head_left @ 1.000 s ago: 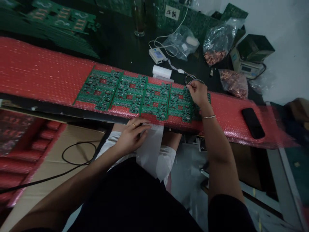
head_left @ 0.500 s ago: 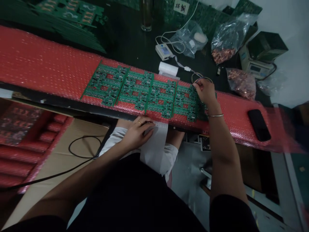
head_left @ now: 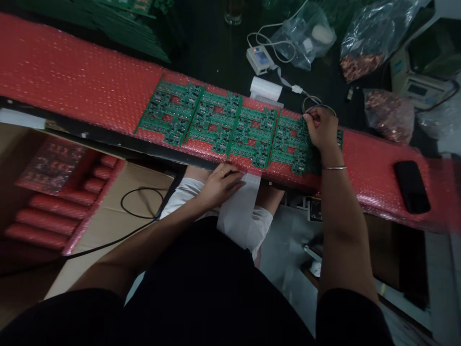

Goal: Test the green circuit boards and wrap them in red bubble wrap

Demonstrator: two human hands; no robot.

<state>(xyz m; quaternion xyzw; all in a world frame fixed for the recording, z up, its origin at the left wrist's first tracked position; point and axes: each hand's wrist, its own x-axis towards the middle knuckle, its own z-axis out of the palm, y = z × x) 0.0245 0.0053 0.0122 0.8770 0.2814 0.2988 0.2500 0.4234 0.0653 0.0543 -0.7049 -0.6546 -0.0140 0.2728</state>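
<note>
Several green circuit board panels lie side by side on red bubble wrap. My right hand is over the rightmost panels, fingers pinched on the end of a thin wire lead; its tip is hidden by the fingers. The lead runs through a white connector to a small white box with a screen and a glowing red light. My left hand rests at the bench's front edge, fingers loosely bent and slightly apart, against a white paper strip hanging onto my lap.
A white roll sits behind the panels. Bags of copper-coloured parts and a black phone are at right. A glass stands at the back. Lower left, a cardboard box holds red-wrapped bundles; a black cable crosses it.
The view has shifted, so the bench appears higher and the right-side things farther right. A red light now shows on the small white box. Both hands keep nearly the same places.
</note>
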